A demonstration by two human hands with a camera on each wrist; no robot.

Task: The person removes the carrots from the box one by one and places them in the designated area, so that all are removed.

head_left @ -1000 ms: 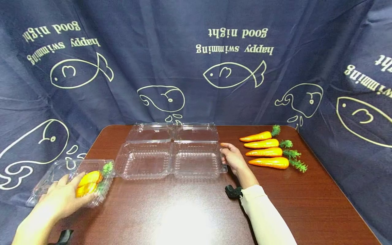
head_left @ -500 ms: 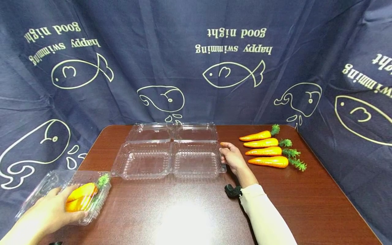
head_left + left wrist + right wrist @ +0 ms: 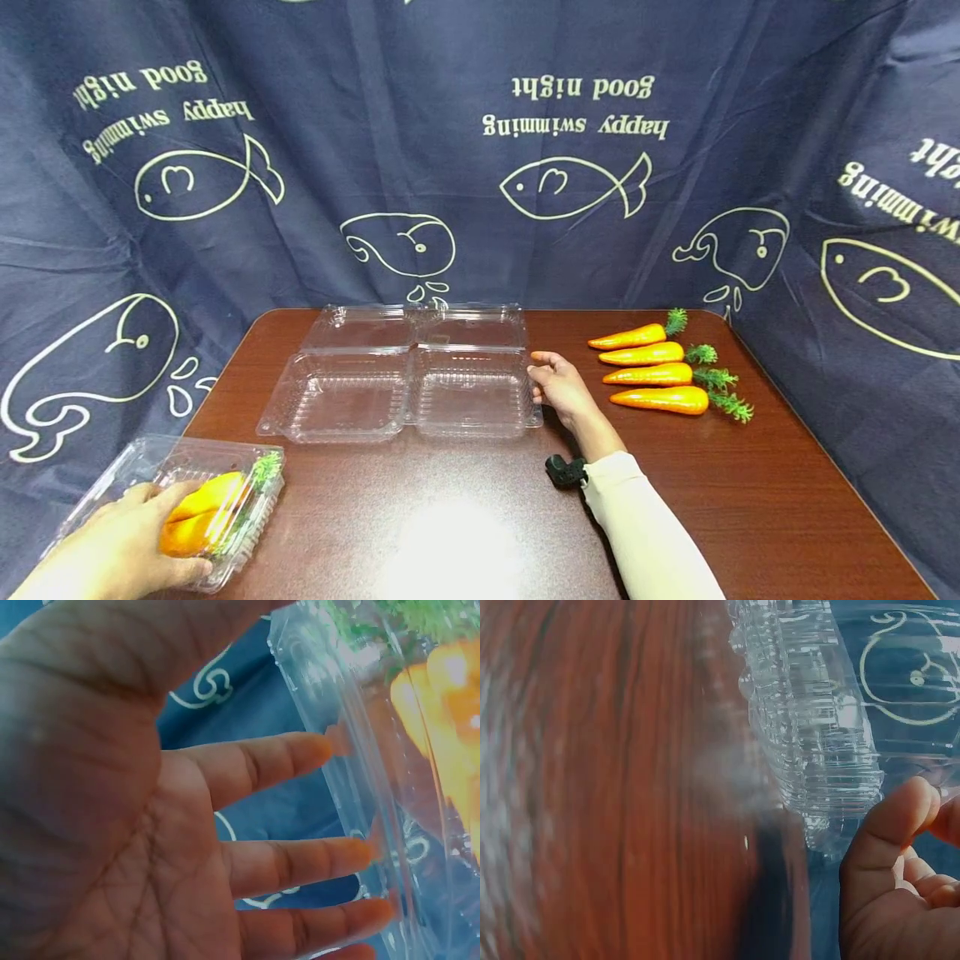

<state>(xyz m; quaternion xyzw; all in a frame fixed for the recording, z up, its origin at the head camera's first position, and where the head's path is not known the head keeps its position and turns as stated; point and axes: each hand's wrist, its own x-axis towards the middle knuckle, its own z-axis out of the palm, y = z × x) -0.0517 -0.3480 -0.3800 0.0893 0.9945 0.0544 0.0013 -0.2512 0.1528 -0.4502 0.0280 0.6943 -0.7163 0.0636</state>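
My left hand (image 3: 112, 533) spans a lidded clear plastic container (image 3: 258, 521) at the table's left edge. Two orange carrots (image 3: 206, 508) with green tops show through its plastic. In the left wrist view the fingers (image 3: 289, 862) are straight and spread, their tips against the container's side. My right hand (image 3: 566, 392) is at the right rim of another clear plastic container (image 3: 472, 429), which stands with its lid raised. Thumb and forefinger meet at that rim in the right wrist view. A similar container (image 3: 330, 435) stands directly left of it, also with its lid raised.
Several carrots (image 3: 660, 400) with leafy tops lie in a column on the right of the brown table (image 3: 675, 500). A dark blue curtain (image 3: 465, 100) with fish drawings hangs behind and along both sides.
My left hand and the carrot-filled container have come down toward me, away from the two raised-lid containers. Those two have slid slightly left along with my right hand.
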